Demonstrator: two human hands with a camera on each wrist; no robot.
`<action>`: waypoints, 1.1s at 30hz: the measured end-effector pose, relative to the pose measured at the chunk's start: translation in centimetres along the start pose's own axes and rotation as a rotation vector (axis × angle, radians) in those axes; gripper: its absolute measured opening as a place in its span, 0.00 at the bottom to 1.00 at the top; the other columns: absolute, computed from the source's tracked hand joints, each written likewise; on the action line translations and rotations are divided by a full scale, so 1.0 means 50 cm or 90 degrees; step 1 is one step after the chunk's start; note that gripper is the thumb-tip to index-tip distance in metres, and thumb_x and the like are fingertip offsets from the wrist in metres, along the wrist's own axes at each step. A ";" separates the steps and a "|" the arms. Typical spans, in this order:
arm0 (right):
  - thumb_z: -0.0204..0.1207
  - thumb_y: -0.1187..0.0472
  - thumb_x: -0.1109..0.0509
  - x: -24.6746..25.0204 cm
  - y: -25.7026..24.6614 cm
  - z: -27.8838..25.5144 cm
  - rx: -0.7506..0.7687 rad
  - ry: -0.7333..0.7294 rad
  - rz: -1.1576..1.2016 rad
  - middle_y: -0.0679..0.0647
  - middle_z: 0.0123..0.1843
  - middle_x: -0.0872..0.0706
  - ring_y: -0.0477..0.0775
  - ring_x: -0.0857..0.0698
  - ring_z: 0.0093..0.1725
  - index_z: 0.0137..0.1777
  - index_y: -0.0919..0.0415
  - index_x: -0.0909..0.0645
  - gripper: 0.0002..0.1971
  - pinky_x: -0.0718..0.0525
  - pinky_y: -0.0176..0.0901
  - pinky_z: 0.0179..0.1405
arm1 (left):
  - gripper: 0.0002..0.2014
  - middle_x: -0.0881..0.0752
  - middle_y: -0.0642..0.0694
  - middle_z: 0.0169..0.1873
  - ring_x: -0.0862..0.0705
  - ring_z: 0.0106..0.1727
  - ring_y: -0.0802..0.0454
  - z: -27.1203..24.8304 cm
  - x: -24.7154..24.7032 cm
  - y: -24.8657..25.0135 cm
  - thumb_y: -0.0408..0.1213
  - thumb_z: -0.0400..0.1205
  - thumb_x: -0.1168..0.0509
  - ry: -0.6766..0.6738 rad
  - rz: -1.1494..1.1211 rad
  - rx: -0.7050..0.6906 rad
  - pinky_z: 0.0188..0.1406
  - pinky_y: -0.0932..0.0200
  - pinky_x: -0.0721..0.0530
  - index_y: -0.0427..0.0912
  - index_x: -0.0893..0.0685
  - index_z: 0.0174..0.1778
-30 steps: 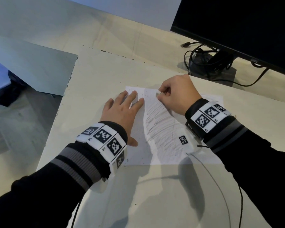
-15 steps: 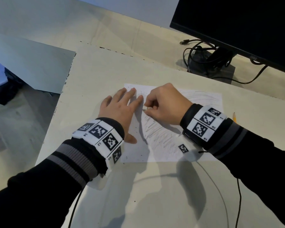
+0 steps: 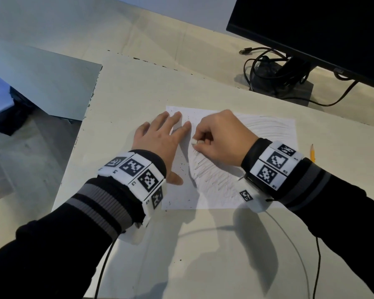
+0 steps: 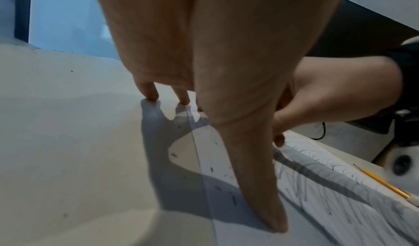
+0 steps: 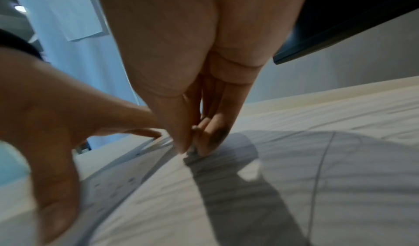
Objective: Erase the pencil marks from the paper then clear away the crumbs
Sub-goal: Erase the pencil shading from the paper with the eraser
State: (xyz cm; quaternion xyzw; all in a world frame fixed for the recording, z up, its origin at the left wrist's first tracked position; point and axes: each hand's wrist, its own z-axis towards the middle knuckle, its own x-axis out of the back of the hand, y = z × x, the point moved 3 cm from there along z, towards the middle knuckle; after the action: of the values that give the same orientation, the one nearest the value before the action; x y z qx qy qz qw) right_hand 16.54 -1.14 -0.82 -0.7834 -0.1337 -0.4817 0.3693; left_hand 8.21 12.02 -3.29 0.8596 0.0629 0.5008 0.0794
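Eraser (image 3: 194, 142): small white stub, pinched in right hand (image 3: 221, 139) fingertips, tip on paper (image 3: 214, 197); likely soft, grippy.
Paper: thin, light, apt to slide or crease; near desk (image 3: 138, 87) middle, pencil marks (image 3: 212, 175) mostly remaining.
Left hand (image 3: 160, 143): flat, fingers spread, pressing paper's left edge.
Crumbs (image 3: 183, 167): dark specks along left strip.

The eraser (image 3: 194, 142) is mostly buried in the right hand (image 3: 221, 139), only a white nub pokes out. The paper (image 3: 268, 130) has its left edge under the left hand (image 3: 160, 143) and a near corner under the right wrist. Monitor (image 3: 311, 29) is chopped off by the frame. The pencil (image 3: 312, 152) is half behind the sleeve. Right wrist view's smeared, so the crumbs (image 3: 183, 169) there are just specks.
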 end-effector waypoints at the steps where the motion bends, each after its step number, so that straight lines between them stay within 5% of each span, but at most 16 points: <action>1: 0.71 0.59 0.21 -0.007 -0.009 -0.010 0.019 -0.033 0.005 0.41 0.31 0.16 0.41 0.17 0.33 0.39 0.55 0.11 0.02 0.14 0.41 0.39 | 0.66 0.64 0.52 0.86 0.64 0.86 0.48 0.000 0.000 0.000 0.65 0.65 0.22 0.001 -0.003 -0.001 0.84 0.43 0.53 0.56 0.63 0.86; 3: 0.71 0.59 0.22 -0.007 -0.017 -0.015 0.036 -0.074 0.000 0.39 0.30 0.18 0.40 0.17 0.33 0.40 0.55 0.10 0.01 0.14 0.40 0.40 | 0.66 0.64 0.52 0.86 0.64 0.86 0.49 0.000 0.000 0.000 0.65 0.65 0.22 0.004 -0.005 -0.002 0.84 0.43 0.53 0.56 0.63 0.86; 8: 0.72 0.58 0.21 0.011 0.005 0.009 0.010 0.004 -0.017 0.44 0.35 0.15 0.43 0.18 0.35 0.41 0.55 0.11 0.02 0.16 0.39 0.41 | 0.65 0.64 0.52 0.86 0.64 0.86 0.49 -0.002 0.001 0.001 0.65 0.66 0.22 -0.002 0.003 0.000 0.84 0.43 0.53 0.56 0.64 0.86; 12: 0.72 0.59 0.23 -0.004 -0.014 -0.016 0.055 -0.103 -0.026 0.39 0.31 0.19 0.38 0.19 0.34 0.38 0.55 0.11 0.02 0.19 0.36 0.40 | 0.66 0.65 0.52 0.85 0.65 0.86 0.49 0.000 -0.001 0.000 0.65 0.66 0.22 -0.005 0.000 0.000 0.84 0.43 0.54 0.55 0.64 0.86; 17: 0.72 0.58 0.22 0.008 -0.001 -0.005 0.013 -0.032 -0.038 0.41 0.32 0.17 0.42 0.18 0.34 0.39 0.55 0.11 0.03 0.15 0.41 0.41 | 0.65 0.64 0.53 0.86 0.65 0.86 0.49 -0.002 -0.001 -0.002 0.65 0.65 0.22 -0.001 -0.008 -0.001 0.84 0.43 0.54 0.56 0.63 0.86; 21: 0.71 0.60 0.22 -0.010 -0.019 -0.036 0.035 -0.106 -0.014 0.39 0.31 0.18 0.39 0.17 0.34 0.38 0.55 0.12 0.02 0.15 0.40 0.39 | 0.65 0.64 0.53 0.86 0.65 0.86 0.50 -0.002 -0.004 -0.003 0.64 0.66 0.22 0.005 -0.017 -0.005 0.84 0.44 0.54 0.56 0.63 0.86; 26: 0.72 0.58 0.21 -0.002 -0.007 -0.032 -0.001 -0.029 -0.013 0.43 0.35 0.15 0.41 0.17 0.35 0.39 0.55 0.11 0.02 0.14 0.39 0.41 | 0.65 0.65 0.53 0.86 0.65 0.86 0.50 -0.001 -0.007 -0.004 0.65 0.66 0.22 0.008 -0.014 -0.007 0.84 0.43 0.55 0.55 0.63 0.86; 30: 0.71 0.60 0.21 -0.037 -0.038 -0.078 0.043 -0.140 0.029 0.42 0.31 0.16 0.39 0.17 0.32 0.37 0.54 0.12 0.04 0.15 0.37 0.37 | 0.65 0.65 0.54 0.85 0.65 0.86 0.51 0.000 -0.014 -0.012 0.68 0.66 0.24 0.023 -0.020 -0.022 0.84 0.44 0.55 0.56 0.64 0.86; 33: 0.71 0.58 0.20 -0.024 -0.022 -0.061 0.007 -0.091 0.033 0.42 0.30 0.15 0.40 0.16 0.32 0.38 0.54 0.11 0.03 0.16 0.35 0.37 | 0.65 0.66 0.55 0.85 0.66 0.86 0.52 0.002 -0.016 -0.015 0.68 0.66 0.25 0.023 -0.018 -0.023 0.84 0.44 0.55 0.57 0.65 0.86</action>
State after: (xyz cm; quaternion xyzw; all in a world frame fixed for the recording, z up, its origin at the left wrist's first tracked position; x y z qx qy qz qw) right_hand 13.33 -2.37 -0.57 -0.8167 -0.1421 -0.4144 0.3755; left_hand 7.88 12.60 -4.19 0.8479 0.0670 0.5161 0.1010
